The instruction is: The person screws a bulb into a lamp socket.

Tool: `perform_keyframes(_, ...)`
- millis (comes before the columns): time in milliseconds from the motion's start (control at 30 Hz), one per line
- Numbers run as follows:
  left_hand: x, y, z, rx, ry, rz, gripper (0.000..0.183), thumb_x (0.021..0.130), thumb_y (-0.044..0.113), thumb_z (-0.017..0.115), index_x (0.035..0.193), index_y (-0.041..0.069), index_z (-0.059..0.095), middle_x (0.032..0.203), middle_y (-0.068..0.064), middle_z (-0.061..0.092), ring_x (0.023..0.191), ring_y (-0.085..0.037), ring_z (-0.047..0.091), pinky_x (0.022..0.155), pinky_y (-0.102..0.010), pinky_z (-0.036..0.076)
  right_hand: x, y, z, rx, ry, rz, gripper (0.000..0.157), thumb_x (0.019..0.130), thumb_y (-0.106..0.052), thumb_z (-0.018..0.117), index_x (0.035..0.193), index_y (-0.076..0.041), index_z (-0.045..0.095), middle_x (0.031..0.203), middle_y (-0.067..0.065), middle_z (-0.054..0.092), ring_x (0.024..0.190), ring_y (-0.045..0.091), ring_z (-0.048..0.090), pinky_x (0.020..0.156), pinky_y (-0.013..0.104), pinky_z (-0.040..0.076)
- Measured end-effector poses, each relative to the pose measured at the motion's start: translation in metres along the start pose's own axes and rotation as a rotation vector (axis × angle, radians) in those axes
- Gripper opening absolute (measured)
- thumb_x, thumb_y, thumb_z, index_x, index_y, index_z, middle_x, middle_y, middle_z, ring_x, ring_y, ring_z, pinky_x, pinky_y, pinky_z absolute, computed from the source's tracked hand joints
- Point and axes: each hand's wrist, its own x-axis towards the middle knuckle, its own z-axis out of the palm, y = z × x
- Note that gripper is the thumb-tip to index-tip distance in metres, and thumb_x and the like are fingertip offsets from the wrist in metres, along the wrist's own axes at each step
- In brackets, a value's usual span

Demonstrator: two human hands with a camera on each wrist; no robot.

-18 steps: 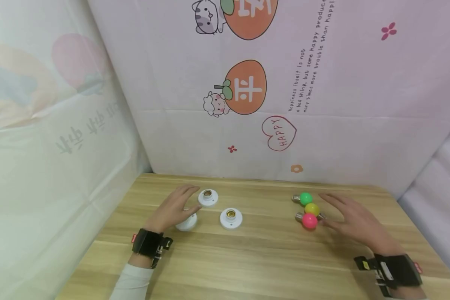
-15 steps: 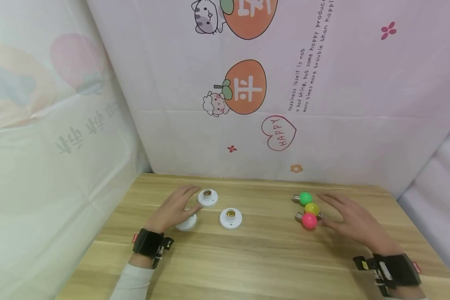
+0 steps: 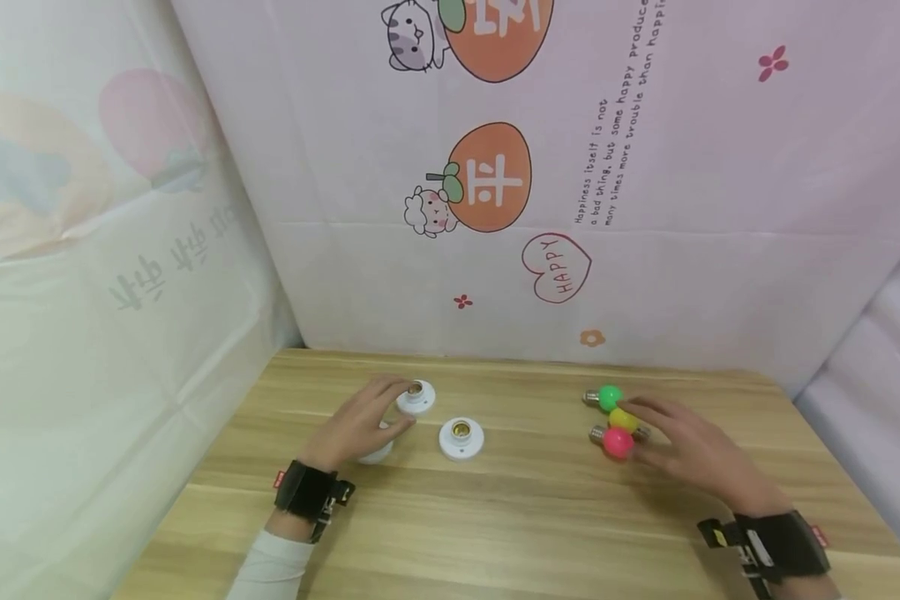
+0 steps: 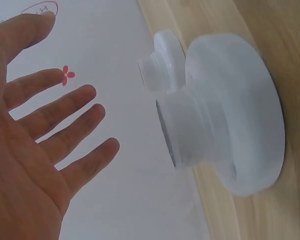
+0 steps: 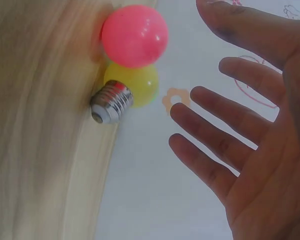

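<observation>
My left hand [image 3: 356, 425] hovers with its fingers spread over a white lamp socket [image 3: 376, 451], which it partly hides in the head view. Its fingertips overlap a second lamp socket [image 3: 417, 398] behind. A third lamp socket [image 3: 462, 439] sits to the right with its gold opening up. Over on the right, my right hand [image 3: 701, 454] is held with fingers spread beside three small bulbs. A green bulb [image 3: 611, 397] lies at the back, a yellow bulb [image 5: 140, 85] in the middle, and a pink bulb [image 3: 618, 443] in front. Neither hand holds anything.
The bulbs and sockets rest on a wooden table [image 3: 495, 517]. A printed white cloth [image 3: 345, 275] hangs along the table's back edge, and another cloth [image 3: 120, 375] runs down the left side. Each wrist wears a black camera strap [image 3: 307, 490].
My left hand has shifted slightly right, its fingertips now overlapping the back socket. My right hand has moved left, its fingers now reaching over the yellow bulb in the head view.
</observation>
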Motion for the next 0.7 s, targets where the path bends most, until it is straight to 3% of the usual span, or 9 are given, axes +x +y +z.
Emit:
perform_keyframes(133,0.002,0.006,0.004,-0.006,-0.009,0.016,0.055,0.091,0.035,0.064,0.139,0.012,0.049,0.138,-0.010,0.051,0.128,-0.021,0.043,0.103,-0.041,0.041,0.000,-0.002,0.004,-0.004,-0.006,-0.014,0.067,0.076,-0.035,0.079,0.137,-0.019,0.054,0.135,0.015,0.052,0.122,0.037,0.046,0.090,0.063,0.043)
perform_keyframes(367,0.004,0.016,0.009,-0.031,-0.042,-0.004,0.058,0.092,0.036,0.064,0.142,0.013,0.046,0.140,-0.013,0.049,0.130,-0.025,0.042,0.105,-0.044,0.039,0.003,-0.001,0.011,-0.028,0.036,-0.114,0.069,0.069,-0.031,0.082,0.131,-0.013,0.059,0.129,0.016,0.056,0.116,0.036,0.051,0.086,0.059,0.048)
perform_keyframes(500,0.005,0.018,0.013,-0.030,-0.062,-0.001,0.058,0.093,0.039,0.061,0.143,0.014,0.045,0.140,-0.014,0.049,0.131,-0.029,0.041,0.107,-0.045,0.037,0.004,0.001,0.015,-0.040,0.043,-0.125,0.069,0.068,-0.034,0.082,0.129,-0.012,0.060,0.127,0.016,0.057,0.114,0.034,0.052,0.085,0.057,0.050)
perform_keyframes(700,0.007,0.023,0.014,-0.034,-0.092,-0.033,0.058,0.095,0.044,0.057,0.144,0.016,0.043,0.142,-0.012,0.048,0.132,-0.026,0.040,0.106,-0.043,0.038,0.005,0.000,0.019,-0.022,0.048,-0.133,0.068,0.066,-0.038,0.084,0.125,-0.011,0.063,0.124,0.014,0.059,0.112,0.032,0.054,0.088,0.054,0.049)
